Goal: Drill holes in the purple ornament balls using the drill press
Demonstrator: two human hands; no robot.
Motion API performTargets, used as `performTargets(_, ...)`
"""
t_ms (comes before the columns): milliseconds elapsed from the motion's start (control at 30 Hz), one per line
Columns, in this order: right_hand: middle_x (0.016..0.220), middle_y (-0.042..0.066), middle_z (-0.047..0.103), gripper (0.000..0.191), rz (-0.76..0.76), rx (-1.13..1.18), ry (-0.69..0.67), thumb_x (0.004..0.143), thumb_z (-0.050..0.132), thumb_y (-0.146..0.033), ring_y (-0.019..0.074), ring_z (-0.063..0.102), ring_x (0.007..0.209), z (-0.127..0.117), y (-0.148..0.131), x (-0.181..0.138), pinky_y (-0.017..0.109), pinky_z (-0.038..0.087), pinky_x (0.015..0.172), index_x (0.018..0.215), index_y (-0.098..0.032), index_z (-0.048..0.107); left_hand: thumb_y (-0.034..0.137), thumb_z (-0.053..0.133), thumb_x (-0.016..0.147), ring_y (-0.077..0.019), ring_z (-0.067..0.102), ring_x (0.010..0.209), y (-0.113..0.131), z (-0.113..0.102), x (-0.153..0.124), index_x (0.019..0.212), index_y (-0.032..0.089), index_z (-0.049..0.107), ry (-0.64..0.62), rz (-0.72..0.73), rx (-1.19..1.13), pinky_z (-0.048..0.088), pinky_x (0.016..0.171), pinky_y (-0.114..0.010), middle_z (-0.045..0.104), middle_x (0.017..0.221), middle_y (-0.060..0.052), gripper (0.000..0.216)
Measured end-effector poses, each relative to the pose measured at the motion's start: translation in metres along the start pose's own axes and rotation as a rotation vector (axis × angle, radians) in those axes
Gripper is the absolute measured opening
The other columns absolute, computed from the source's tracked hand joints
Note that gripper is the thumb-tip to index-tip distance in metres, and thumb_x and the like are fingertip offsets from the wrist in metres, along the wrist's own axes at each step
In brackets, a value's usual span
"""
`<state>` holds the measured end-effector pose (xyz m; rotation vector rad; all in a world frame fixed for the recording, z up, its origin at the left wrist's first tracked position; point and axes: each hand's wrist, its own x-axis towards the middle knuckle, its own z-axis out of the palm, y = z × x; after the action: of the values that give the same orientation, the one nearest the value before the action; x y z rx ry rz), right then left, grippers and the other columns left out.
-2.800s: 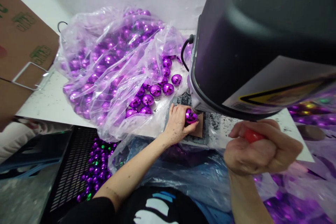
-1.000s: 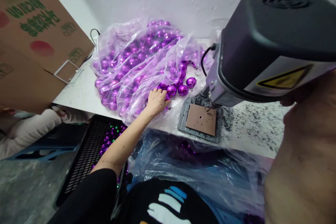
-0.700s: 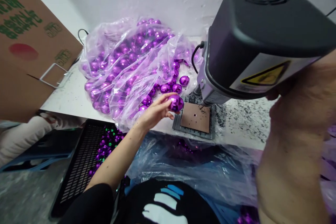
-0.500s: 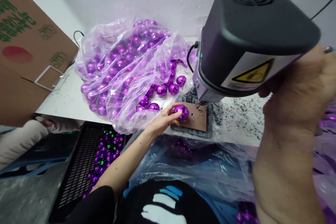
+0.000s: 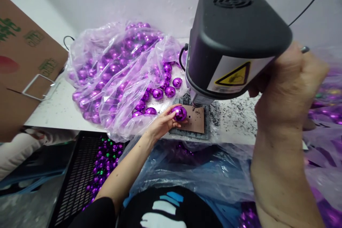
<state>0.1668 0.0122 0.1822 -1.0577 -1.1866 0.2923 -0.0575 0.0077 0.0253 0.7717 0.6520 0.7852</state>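
the left hand is pinching a purple ball, holding it at the left edge of the brown plate, just left of its hole, while the right hand is resting beside the black machine, its grip too hidden to tell.

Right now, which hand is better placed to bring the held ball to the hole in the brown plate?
Likely the left hand: it holds the ball close to the hole. The right hand is farther, up beside the machine.

Ball glossy, mirror-like; bag crinkled, see-through plastic; machine housing smooth.
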Motion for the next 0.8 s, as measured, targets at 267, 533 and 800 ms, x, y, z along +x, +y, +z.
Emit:
performTargets(267, 0.051, -0.004, 0.036, 0.038, 0.011, 0.022, 0.022, 0.086, 0.056, -0.044, 0.0066, 0.033, 0.036, 0.001, -0.001, 0.001, 0.026, 0.018, 0.031, 0.063, -0.016, 0.047, 0.051, 0.069, 0.084, -0.0110, 0.063, 0.064, 0.003, -0.002, -0.013, 0.101, 0.018, 0.062, 0.141, 0.054, 0.164, 0.046, 0.056, -0.021, 0.064, 0.080, 0.000, 0.037)
performTargets(533, 0.050, -0.003, 0.036, 0.049, 0.083, 0.016, 0.030, 0.076, 0.063, -0.061, 0.0070, 0.033, 0.037, 0.001, 0.008, 0.015, 0.026, 0.019, 0.033, 0.061, -0.017, 0.048, 0.031, 0.086, 0.067, -0.0190, 0.067, 0.096, 0.017, -0.002, -0.007, 0.123, 0.023, 0.061, 0.009, -0.021, 0.055, 0.054, 0.085, -0.032, 0.066, 0.111, -0.006, 0.062)
performTargets(800, 0.044, -0.004, 0.031, 0.056, 0.118, 0.040, 0.069, 0.065, 0.068, -0.070, 0.0091, 0.028, 0.032, 0.005, 0.010, 0.018, 0.028, 0.013, 0.028, 0.058, -0.020, 0.043, 0.045, 0.077, 0.077, -0.0182, 0.063, 0.099, -0.003, 0.004, 0.011, 0.110, 0.017, 0.061, 0.244, 0.241, 0.472, 0.049, 0.093, -0.032, 0.067, 0.103, -0.004, 0.046)
